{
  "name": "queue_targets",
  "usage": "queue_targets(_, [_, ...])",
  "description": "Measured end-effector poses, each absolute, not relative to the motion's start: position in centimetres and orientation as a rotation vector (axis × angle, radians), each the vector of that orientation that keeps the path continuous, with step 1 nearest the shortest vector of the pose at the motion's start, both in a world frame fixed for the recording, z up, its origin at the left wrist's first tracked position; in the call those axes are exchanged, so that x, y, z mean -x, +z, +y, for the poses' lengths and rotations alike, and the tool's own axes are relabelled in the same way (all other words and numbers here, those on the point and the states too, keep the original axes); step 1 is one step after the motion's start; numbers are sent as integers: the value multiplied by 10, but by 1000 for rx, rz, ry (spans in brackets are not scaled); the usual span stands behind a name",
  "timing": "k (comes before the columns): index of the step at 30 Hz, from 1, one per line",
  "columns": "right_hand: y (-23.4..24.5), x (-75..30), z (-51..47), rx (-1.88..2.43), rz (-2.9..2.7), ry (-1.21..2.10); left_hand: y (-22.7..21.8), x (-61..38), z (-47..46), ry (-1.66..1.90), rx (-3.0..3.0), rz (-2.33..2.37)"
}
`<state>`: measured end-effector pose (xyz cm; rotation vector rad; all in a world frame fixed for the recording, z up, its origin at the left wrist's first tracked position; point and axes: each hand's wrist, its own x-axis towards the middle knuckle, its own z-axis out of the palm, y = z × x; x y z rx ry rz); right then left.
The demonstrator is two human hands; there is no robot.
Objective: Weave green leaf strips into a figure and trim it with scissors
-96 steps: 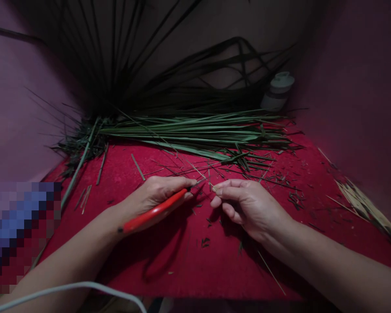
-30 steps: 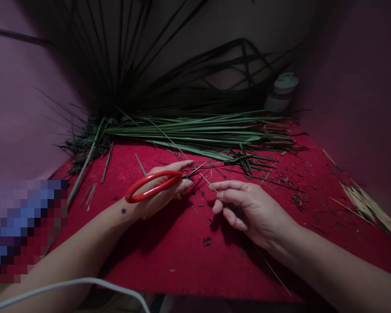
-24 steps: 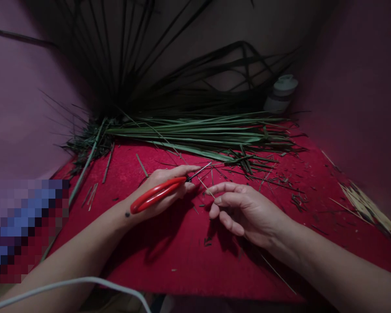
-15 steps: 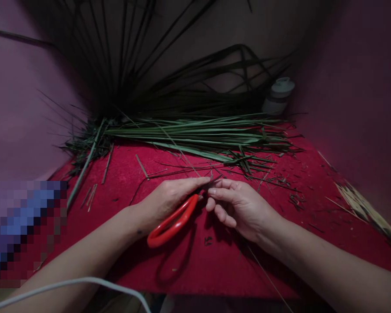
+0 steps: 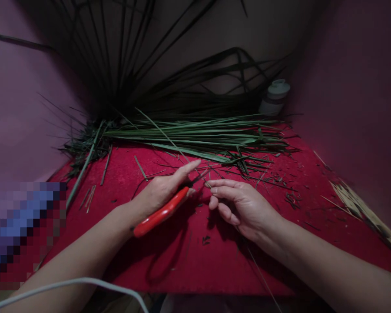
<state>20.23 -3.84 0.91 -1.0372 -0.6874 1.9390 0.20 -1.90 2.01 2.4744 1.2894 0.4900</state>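
My left hand (image 5: 163, 187) is closed around scissors with red-orange handles (image 5: 163, 211). Their dark blades point up and right toward my other hand, and the index finger is stretched out above them. My right hand (image 5: 236, 202) pinches a thin green leaf strip (image 5: 169, 139) between thumb and forefinger. This strip runs up and left over the leaf bundle, and a thin end trails below the palm toward the bottom edge. A small gap lies between the fingertips of the two hands. Both hands hover over the red cloth (image 5: 182, 265).
A bundle of long green leaves (image 5: 189, 134) lies across the back. Behind it stand dark fronds (image 5: 120, 56) and a white lidded container (image 5: 275, 98). Leaf scraps (image 5: 291, 200) are scattered at right, near pale strips (image 5: 361, 206). A white cable (image 5: 84, 280) crosses the lower left.
My left hand and the scissors have moved left, away from my right hand, and the index finger has lifted. My right hand still pinches the strip, almost in place.
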Motion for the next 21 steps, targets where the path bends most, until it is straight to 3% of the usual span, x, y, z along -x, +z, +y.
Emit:
queue_targets(6, [12,-204,-39,1047,-671,1966,11,1,-15,545,-2638,1155])
queue_targets(15, [13,-207,-39,1053,-692,1937,24,18,0,650,-2532,1781])
queue_targets(21, [12,-211,-36,1065,-708,1847,40,40,3,132,-2477,2058])
